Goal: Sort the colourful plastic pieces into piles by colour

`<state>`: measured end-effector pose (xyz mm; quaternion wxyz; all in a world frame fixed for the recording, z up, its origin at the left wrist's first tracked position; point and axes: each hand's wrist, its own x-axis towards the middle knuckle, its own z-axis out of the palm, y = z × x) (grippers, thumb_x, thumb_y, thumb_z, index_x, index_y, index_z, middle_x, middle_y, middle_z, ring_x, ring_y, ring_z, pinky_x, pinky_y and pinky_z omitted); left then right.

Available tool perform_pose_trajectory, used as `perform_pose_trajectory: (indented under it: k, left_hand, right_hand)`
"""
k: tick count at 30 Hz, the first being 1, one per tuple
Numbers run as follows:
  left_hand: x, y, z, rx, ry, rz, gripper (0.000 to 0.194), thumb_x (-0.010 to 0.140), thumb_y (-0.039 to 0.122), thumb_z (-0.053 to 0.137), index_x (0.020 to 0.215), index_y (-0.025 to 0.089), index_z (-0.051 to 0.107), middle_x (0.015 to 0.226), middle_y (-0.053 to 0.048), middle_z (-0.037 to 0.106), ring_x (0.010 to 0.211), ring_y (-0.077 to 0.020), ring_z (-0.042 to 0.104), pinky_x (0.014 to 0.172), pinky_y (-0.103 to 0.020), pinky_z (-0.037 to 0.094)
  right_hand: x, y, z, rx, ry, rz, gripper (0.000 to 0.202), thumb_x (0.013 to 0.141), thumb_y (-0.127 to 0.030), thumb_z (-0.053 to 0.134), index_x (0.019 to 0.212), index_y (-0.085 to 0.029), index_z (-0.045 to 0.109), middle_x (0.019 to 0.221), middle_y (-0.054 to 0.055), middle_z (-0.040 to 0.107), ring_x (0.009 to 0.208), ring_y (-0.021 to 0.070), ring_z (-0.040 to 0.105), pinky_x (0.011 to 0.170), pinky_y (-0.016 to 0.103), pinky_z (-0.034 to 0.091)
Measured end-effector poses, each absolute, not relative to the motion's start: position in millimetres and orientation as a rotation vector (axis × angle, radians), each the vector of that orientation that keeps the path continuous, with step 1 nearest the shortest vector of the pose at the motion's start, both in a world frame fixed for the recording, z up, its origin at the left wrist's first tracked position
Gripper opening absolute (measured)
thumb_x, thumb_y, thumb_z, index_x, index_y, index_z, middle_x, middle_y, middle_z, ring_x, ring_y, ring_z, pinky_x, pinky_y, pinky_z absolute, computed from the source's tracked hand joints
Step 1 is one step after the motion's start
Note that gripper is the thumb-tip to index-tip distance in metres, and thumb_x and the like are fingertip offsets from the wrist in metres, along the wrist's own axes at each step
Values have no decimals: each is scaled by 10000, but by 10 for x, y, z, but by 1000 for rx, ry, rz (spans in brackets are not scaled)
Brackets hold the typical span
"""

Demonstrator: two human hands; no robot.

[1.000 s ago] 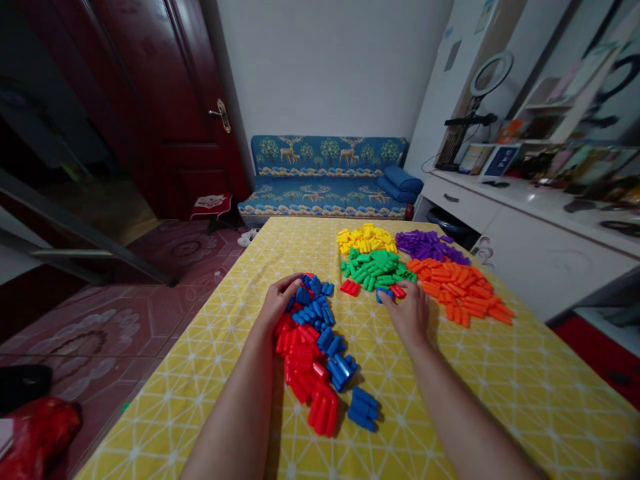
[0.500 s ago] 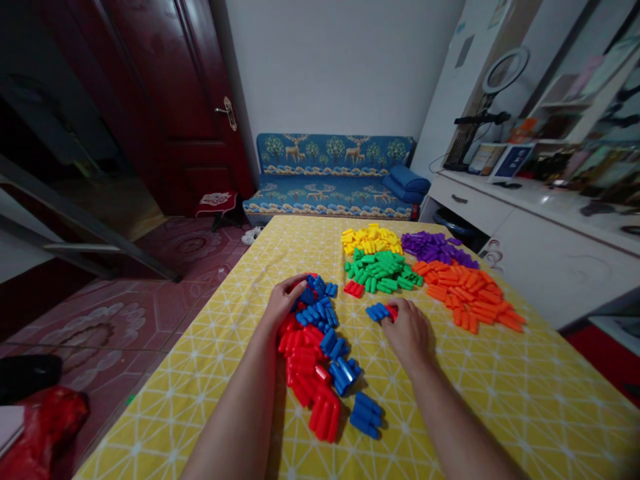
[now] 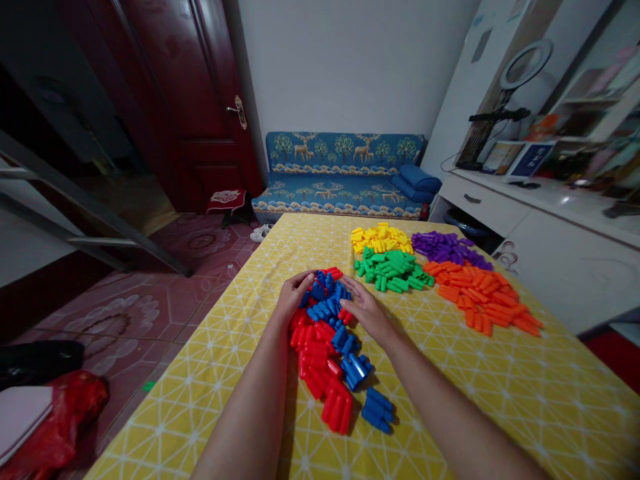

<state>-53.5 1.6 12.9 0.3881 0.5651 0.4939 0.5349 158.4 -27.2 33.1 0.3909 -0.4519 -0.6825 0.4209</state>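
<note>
While, in the head view, blue blocks [image 3: 321, 311] are framed between both sets of fingers, the left hand [image 3: 291, 298] is loosely curled against them, its grip impossible to tell; the right hand [image 3: 370, 315] is held half open, nothing visibly clasped. Red blocks [image 3: 316, 355] are spread nearer than the fingertips, green blocks [image 3: 395, 270] heaped beyond.

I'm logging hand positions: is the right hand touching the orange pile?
No, the right hand is at the edge of the red and blue blocks, while the orange pile lies apart, farther right.
</note>
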Motion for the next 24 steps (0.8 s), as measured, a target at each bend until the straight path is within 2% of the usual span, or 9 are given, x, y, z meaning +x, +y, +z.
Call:
perform_pose_trajectory:
  k: [2,3,6,8,10,12,14,17,24]
  left_hand:
    - [-531,11,138,1431,1260,1371,529,806,577,609,1080,145,745,1141,-119,728,1154,-319,619,1035,-418,432]
    - [-527,12,139,1425,1267,1375,525,801,579,615,1068,148,750,1135,-117,730,1154,-321,619,1038,-421,428]
    - [-519,31,126,1381,1272,1401,537,773,601,635,1036,149,760,1121,-123,734,1153,-328,619,1042,-426,423]
    - [-520,48,109,1309,1250,1439,563,740,618,664,1025,142,760,1120,-133,733,1160,-333,615,1042,-425,424]
    - [-534,58,93,1207,1189,1473,592,715,622,688,1045,134,751,1147,-144,721,1180,-338,604,1049,-427,421]
    - [-567,57,90,1100,1111,1482,616,725,624,677,1099,137,729,1194,-150,701,1218,-334,581,1067,-435,406]
    - [-623,46,102,1005,1046,1471,639,760,644,620,1157,150,702,1248,-152,672,1268,-324,545,1088,-448,384]
    - [-730,16,148,934,1024,1416,666,783,673,559,1208,173,677,1305,-151,636,1311,-323,507,1101,-469,369]
    - [-802,-101,361,1146,1157,1334,599,652,581,759,1083,166,743,1237,-123,684,1268,-351,538,1076,-418,406]
  right_hand:
    - [1778,-596,335,-1184,-1875,969,654,852,-397,591,1463,-264,398,1499,70,442,1392,258,399,1143,466,334]
    - [1892,-799,307,-1217,-1982,893,738,834,-450,623,1496,-277,345,1536,70,386,1415,278,358,1155,490,309]
    - [2172,-1426,132,-1261,-2285,706,1098,692,-562,750,1565,-292,141,1628,80,131,1478,362,163,1168,570,245]
    - [2213,-1731,3,-1308,-2405,613,1259,592,-614,800,1568,-319,62,1639,70,-4,1482,411,59,1158,631,200]
    - [2111,-1854,-78,-1367,-2440,524,1323,552,-619,823,1562,-342,14,1634,61,-92,1478,428,3,1153,663,154]
    - [1913,-1780,-91,-1421,-2400,441,1303,582,-589,822,1560,-342,-2,1625,64,-150,1479,421,-23,1156,658,141]
    - [1684,-1559,-52,-1447,-2345,389,1230,643,-554,797,1567,-304,26,1621,86,-162,1482,403,-40,1162,632,162]
    - [1377,-1138,29,-1462,-2304,358,1129,678,-538,777,1565,-244,142,1632,128,-64,1486,385,-42,1174,603,159]
    - [1028,-577,50,-1400,-2198,335,970,685,-614,741,1499,-245,364,1627,135,109,1477,428,24,1169,620,126]
